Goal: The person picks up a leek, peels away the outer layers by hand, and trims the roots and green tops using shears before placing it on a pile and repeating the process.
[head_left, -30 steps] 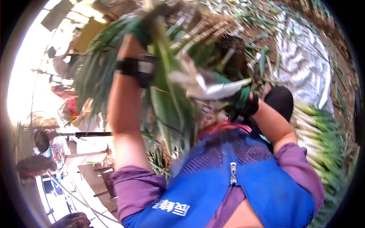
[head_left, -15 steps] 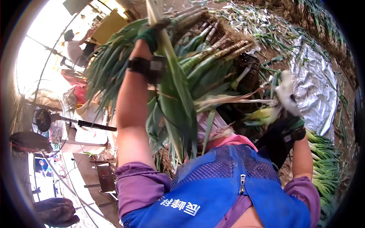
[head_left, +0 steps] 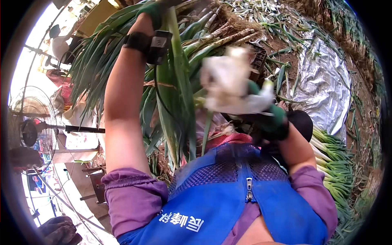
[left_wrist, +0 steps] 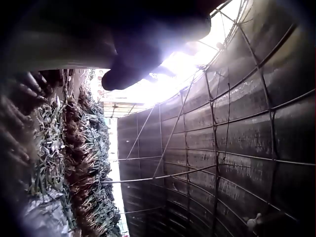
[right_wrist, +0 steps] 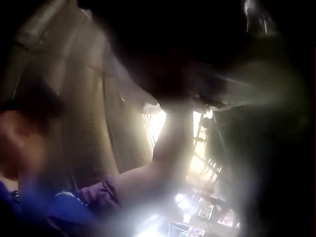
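Observation:
My left hand point(head_left: 154, 15), in a green and dark glove, grips a large leek point(head_left: 175, 67) near the top edge of the head view. The leek's long green leaves hang down toward my lap. In the left wrist view the hand is a dark shape beside the pale leek stalk point(left_wrist: 59, 49). My gloved right hand point(head_left: 274, 119) holds blurred whitish leek peelings point(head_left: 228, 77) in front of my chest, right of the leek. Its fingers are partly hidden behind them. The right wrist view is mostly dark and blurred.
Unpeeled leeks point(head_left: 222, 38) are heaped ahead, beside a dark crate point(head_left: 259, 59). A silvery sheet point(head_left: 322, 81) lies on the right, with a row of cleaned leeks point(head_left: 332, 167) below it. A standing fan point(head_left: 32, 128) is at left. Peeled scraps point(head_left: 271, 20) litter the ground.
My right hand swings out to the right with pale peelings, then comes back left toward the leek. My left hand keeps its grip on the leek throughout.

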`<state>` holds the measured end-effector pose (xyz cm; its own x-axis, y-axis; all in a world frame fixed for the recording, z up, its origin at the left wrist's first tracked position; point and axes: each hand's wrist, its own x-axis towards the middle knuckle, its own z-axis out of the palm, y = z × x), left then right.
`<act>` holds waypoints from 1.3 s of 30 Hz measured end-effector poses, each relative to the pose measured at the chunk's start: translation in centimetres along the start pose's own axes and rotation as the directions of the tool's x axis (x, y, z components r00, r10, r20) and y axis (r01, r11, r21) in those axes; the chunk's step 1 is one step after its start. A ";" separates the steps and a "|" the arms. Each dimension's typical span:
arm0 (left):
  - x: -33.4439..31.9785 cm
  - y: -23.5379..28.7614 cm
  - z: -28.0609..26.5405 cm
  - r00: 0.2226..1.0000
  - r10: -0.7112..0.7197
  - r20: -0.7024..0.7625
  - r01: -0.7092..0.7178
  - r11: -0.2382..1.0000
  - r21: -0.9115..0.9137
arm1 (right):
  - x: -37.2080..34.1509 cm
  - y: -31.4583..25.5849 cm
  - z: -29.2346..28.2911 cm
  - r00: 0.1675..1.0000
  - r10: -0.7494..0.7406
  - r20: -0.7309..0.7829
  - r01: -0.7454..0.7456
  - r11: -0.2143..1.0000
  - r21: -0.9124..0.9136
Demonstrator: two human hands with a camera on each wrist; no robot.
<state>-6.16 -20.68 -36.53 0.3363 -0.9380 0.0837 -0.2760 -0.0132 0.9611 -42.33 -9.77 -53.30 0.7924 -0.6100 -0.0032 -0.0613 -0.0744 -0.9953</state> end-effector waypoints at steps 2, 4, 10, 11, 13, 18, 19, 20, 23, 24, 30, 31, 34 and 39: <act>-0.2 0.4 1.0 1.000 0.012 0.018 -0.012 1.000 0.005 | 5.2 -1.6 4.2 0.986 -0.128 0.102 0.120 0.990 0.080; -0.6 0.7 1.5 0.999 0.030 0.028 -0.031 0.999 0.012 | 8.8 -2.3 7.7 0.967 -0.178 0.184 0.148 0.975 0.166; -0.1 0.2 -1.2 0.998 0.049 0.036 -0.048 0.999 -0.026 | 3.0 -0.1 6.4 0.940 0.061 0.337 -0.113 0.984 0.138; 0.2 -0.2 -2.3 0.998 0.051 0.035 -0.049 0.998 -0.040 | 0.4 0.3 4.4 0.936 0.150 0.317 -0.189 0.977 0.097; 0.5 -0.8 -4.7 0.999 0.040 0.031 -0.038 0.997 -0.070 | -5.4 0.7 -0.2 0.904 0.370 0.215 -0.390 0.919 0.061; 0.2 -2.5 -12.0 1.000 -0.017 -0.011 0.015 0.991 -0.130 | -19.6 3.3 -10.0 0.872 0.484 -0.075 -0.473 0.872 0.127; -0.1 -2.9 -13.4 0.999 -0.028 -0.016 0.025 0.989 -0.146 | -20.5 4.6 -10.6 0.835 0.550 -0.011 -0.505 0.775 0.381; -0.3 -3.4 -14.6 0.999 -0.043 -0.027 0.038 0.986 -0.160 | -21.5 6.0 -11.3 0.790 0.611 0.054 -0.506 0.599 0.621; -0.3 -5.8 -17.2 0.989 -0.128 -0.079 0.114 0.980 -0.165 | -18.2 1.4 -9.5 0.790 0.594 0.149 -0.583 0.655 0.480; -0.1 -6.7 -17.8 0.981 -0.167 -0.099 0.149 0.975 -0.162 | -16.0 1.2 -10.5 0.756 0.628 0.184 -0.643 0.766 0.026; -3.6 -5.0 -10.2 0.989 -0.148 0.009 0.148 0.986 -0.078 | 4.7 -6.8 -23.4 0.730 0.509 -0.455 -0.620 0.215 -0.755; -5.9 -2.7 -7.5 0.991 -0.117 0.067 0.126 0.982 -0.138 | 8.1 -9.3 -27.9 0.712 0.245 -0.657 -0.696 0.365 -0.618; -5.5 -4.2 -4.8 0.971 0.013 0.239 0.044 0.972 -0.233 | 14.4 -20.4 -31.9 0.417 -0.614 -0.670 -0.490 0.469 -0.735; -9.2 -0.5 1.7 0.931 0.028 0.364 0.037 0.985 -0.170 | 14.4 -24.0 -18.8 0.634 -0.773 -0.014 -0.146 -0.102 -0.984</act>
<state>-10.66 -12.63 -38.21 -0.0228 -0.9997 0.0088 -0.1067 0.0112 0.9942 -40.84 -31.64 -27.69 0.5413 -0.3404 0.7688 -0.7066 -0.6797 0.1965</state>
